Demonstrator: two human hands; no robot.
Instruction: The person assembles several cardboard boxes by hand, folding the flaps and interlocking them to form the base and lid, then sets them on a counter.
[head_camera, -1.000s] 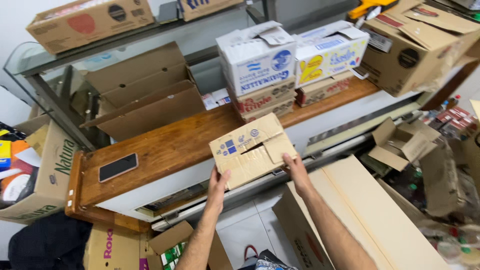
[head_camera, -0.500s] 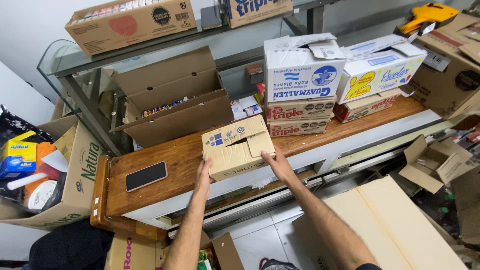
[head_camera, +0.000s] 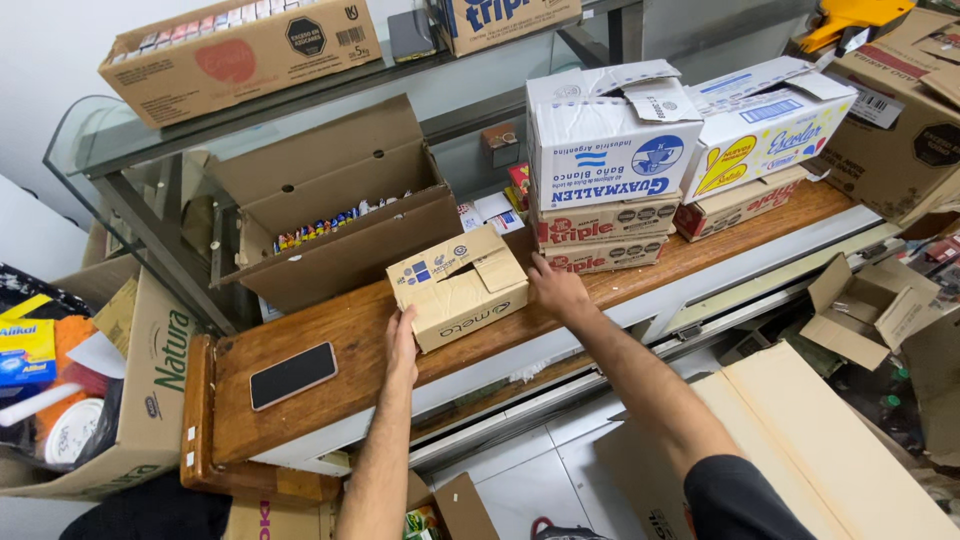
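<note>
A small brown cardboard box (head_camera: 458, 287) with loose top flaps rests on the wooden counter (head_camera: 330, 335). My left hand (head_camera: 402, 345) presses flat against its left side. My right hand (head_camera: 556, 290) touches its right side, fingers spread. Both forearms reach up from the bottom of the view. Neither hand wraps around the box.
A black phone (head_camera: 293, 375) lies on the counter at left. A large open carton (head_camera: 340, 215) with small colourful items stands behind the box. Stacked white and brown cartons (head_camera: 603, 165) sit to the right. A glass shelf (head_camera: 250, 105) above carries more cartons. Flattened cardboard (head_camera: 800, 450) lies on the floor.
The small box was held up in both hands; it has moved forward and down onto the counter. My hands now rest against its sides.
</note>
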